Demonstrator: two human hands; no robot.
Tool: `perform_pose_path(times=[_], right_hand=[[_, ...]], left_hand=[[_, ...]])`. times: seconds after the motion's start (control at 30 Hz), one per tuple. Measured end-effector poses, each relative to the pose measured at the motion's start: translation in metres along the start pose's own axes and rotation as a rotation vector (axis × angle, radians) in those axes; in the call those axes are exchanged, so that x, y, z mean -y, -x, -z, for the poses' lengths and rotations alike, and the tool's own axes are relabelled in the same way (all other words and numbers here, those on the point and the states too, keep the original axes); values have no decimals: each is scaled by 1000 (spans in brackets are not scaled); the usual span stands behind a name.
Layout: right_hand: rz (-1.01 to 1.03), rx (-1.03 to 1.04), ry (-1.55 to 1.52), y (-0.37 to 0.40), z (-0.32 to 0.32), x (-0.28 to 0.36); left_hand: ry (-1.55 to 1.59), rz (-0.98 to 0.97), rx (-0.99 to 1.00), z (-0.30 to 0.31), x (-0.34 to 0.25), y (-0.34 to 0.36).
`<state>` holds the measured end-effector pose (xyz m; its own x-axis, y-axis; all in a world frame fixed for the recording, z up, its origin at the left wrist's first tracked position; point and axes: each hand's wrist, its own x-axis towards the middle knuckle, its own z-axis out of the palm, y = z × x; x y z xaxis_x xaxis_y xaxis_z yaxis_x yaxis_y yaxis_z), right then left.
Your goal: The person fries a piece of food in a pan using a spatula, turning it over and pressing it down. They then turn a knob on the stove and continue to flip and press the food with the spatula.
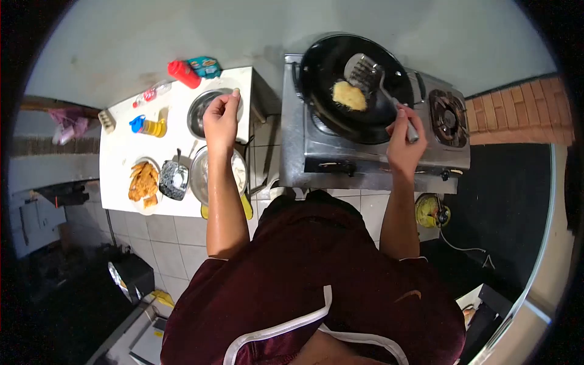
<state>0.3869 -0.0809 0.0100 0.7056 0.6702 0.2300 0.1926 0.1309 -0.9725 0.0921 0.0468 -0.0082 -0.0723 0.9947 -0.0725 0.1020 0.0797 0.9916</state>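
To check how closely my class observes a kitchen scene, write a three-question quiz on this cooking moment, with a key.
1. True or false: the right hand holds a ladle.
2. What lies in the black pan? A) green leaves B) one yellow fried piece C) noodles
3. Fill in: the left hand is over a steel ____ on the white table.
Key: 1 false, it holds a slotted spatula; 2 B; 3 bowl.
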Motion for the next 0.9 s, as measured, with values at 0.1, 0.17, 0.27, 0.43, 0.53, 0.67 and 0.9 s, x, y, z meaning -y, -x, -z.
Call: perform_pose_path(times=[0.1,0.17,0.27,0.43,0.53,0.67,0.9], right_hand=[[-40,48,148,-5,24,-12],[9,129,173,-3,31,-21],[106,125,283,-7,40,-41],[172,157,304,-17,49,-39],[192,150,302,-27,50,-35],[179,201,303,-37,52,-33],[206,240,291,-50,48,-40]], left_hand=[[-28,-15,4,-40,-4,-1],[-77,-20,33,-55,-1,-7],[-114,-83,13,-76,-6,-5],[-126,-131,29,-87,-3,-6],[-183,-146,12,-95,-6,-7],[-210,-141,-2,-103,-1,-8],[-271,-116,-93,-106,1,-15]])
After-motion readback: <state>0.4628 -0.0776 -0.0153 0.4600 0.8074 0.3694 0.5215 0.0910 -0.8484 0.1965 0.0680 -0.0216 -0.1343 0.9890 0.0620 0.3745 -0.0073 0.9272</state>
